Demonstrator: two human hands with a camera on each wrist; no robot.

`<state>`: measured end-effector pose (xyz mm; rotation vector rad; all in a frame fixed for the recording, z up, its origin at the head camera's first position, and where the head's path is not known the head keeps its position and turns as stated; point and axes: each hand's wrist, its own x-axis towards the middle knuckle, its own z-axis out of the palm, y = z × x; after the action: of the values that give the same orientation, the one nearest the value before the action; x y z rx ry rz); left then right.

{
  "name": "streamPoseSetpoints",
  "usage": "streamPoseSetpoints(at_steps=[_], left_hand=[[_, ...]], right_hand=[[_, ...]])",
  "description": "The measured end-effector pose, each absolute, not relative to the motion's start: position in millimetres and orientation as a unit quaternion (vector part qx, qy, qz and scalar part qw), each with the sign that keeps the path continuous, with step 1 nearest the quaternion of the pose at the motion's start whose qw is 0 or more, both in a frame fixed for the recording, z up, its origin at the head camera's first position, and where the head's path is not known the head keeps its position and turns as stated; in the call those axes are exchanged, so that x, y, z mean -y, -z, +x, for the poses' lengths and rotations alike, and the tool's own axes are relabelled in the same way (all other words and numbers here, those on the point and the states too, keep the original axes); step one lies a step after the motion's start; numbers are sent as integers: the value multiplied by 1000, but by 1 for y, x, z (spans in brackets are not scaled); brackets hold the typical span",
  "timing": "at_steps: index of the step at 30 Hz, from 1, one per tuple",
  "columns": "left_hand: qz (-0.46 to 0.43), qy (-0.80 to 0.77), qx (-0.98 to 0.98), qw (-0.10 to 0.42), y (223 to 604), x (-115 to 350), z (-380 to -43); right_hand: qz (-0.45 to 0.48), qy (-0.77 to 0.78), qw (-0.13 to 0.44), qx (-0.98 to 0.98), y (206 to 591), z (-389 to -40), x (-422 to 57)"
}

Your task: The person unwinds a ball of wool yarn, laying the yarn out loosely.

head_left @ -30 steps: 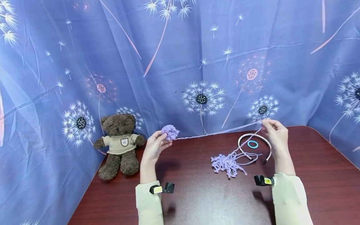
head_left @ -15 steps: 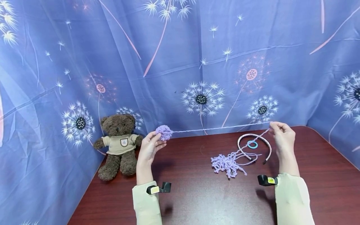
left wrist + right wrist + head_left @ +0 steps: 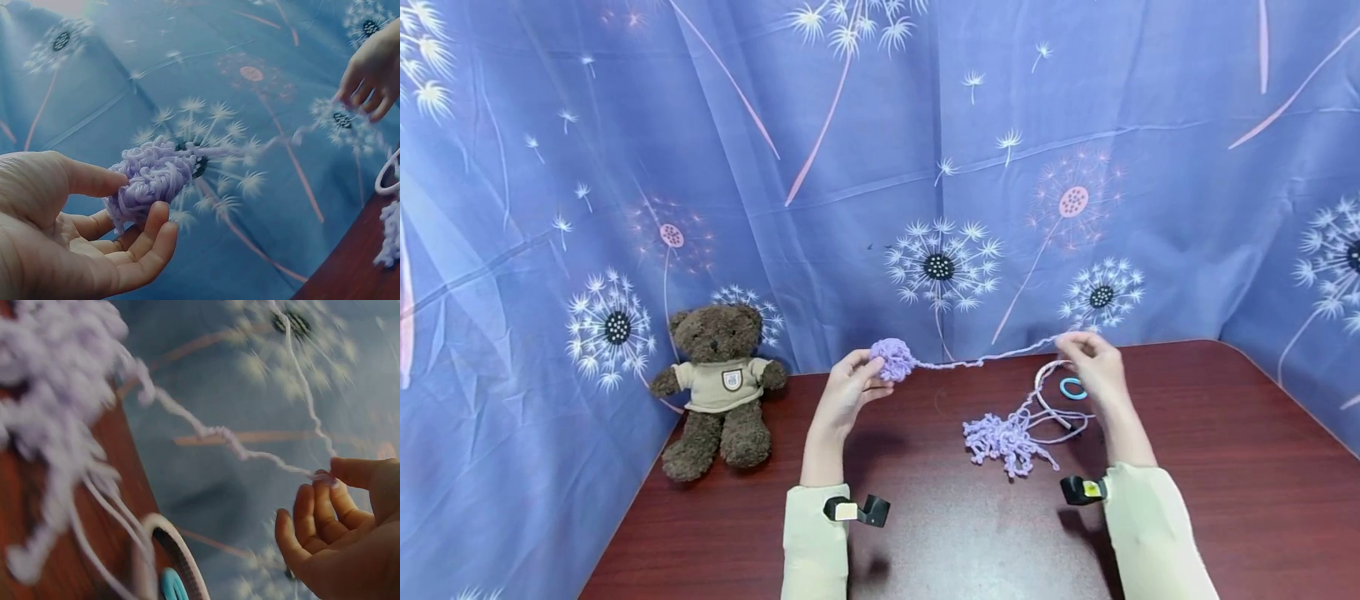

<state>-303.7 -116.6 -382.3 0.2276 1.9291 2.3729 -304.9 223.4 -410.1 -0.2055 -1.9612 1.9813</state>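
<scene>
My left hand [image 3: 844, 393] pinches a small ball of lilac yarn [image 3: 893, 360] between thumb and fingers, held up over the table. From the ball a yarn strand [image 3: 981, 362] runs right, a little slack, to my right hand [image 3: 1096, 367]. Thumb and fingertips of that hand pinch the strand, as the right wrist view shows. Past the pinch, the yarn drops to a loose lilac yarn heap [image 3: 1006, 440] with curly ends on the table. In the left wrist view the wound ball [image 3: 153, 181] sits at the fingertips, several turns visible.
Under the right hand lie a pale headband [image 3: 1043, 383], partly hidden by that hand, and a blue ring [image 3: 1073, 389]. A brown teddy bear [image 3: 718, 392] in a beige shirt sits at the table's left. Behind the dark red table [image 3: 940, 542] hangs a blue dandelion curtain [image 3: 850, 275].
The hands first spread slightly apart, drawing the strand straight. Since then the left hand has moved right with the ball and the right hand left, so the strand hangs slacker.
</scene>
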Motion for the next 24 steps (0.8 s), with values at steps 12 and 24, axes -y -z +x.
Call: streamPoseSetpoints(at_steps=[12, 24], left_hand=[[105, -760, -638, 67, 379, 102, -298], [91, -758, -643, 62, 379, 99, -299]], right_hand=[[48, -573, 75, 815, 407, -301, -145], [147, -588, 1, 795, 399, -280, -92]])
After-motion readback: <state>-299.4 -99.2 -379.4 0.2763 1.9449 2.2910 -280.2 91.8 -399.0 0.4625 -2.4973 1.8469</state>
